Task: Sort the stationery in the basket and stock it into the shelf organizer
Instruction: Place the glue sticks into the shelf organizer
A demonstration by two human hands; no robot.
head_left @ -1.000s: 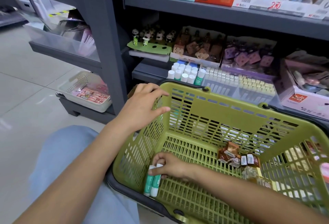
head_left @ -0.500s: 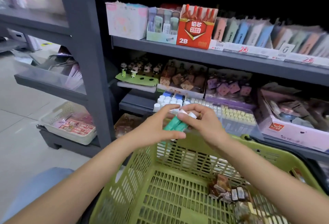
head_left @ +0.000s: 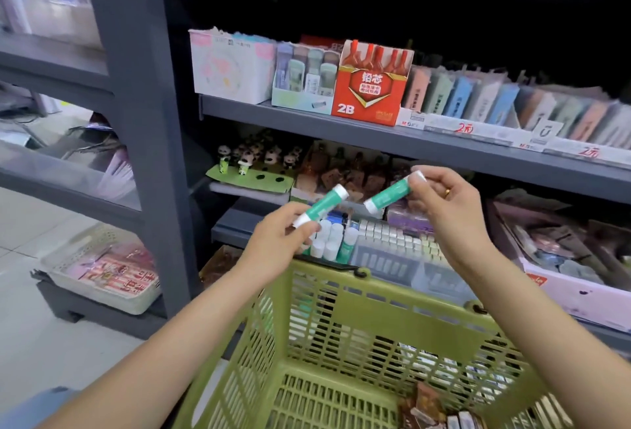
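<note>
Head view: left hand (head_left: 278, 237) and right hand (head_left: 444, 205) raised, each clamped on a tilted glue stick (head_left: 321, 206).

Stationery shop: stocked shelves (head_left: 375, 135), price tags (head_left: 465, 128), shopping basket (head_left: 392, 312).

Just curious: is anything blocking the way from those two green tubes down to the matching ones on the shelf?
Nothing visible. The left hand holds its glue stick just above the standing glue sticks; the right hand's stick is also clear.

Each hand pinches one green-and-white glue stick above the olive-green plastic basket (head_left: 345, 295); left hand (head_left: 280, 241) at ten o'clock, its stick (head_left: 321, 206); right hand (head_left: 447, 210) at one o'clock, its stick (head_left: 389, 197).
</note>
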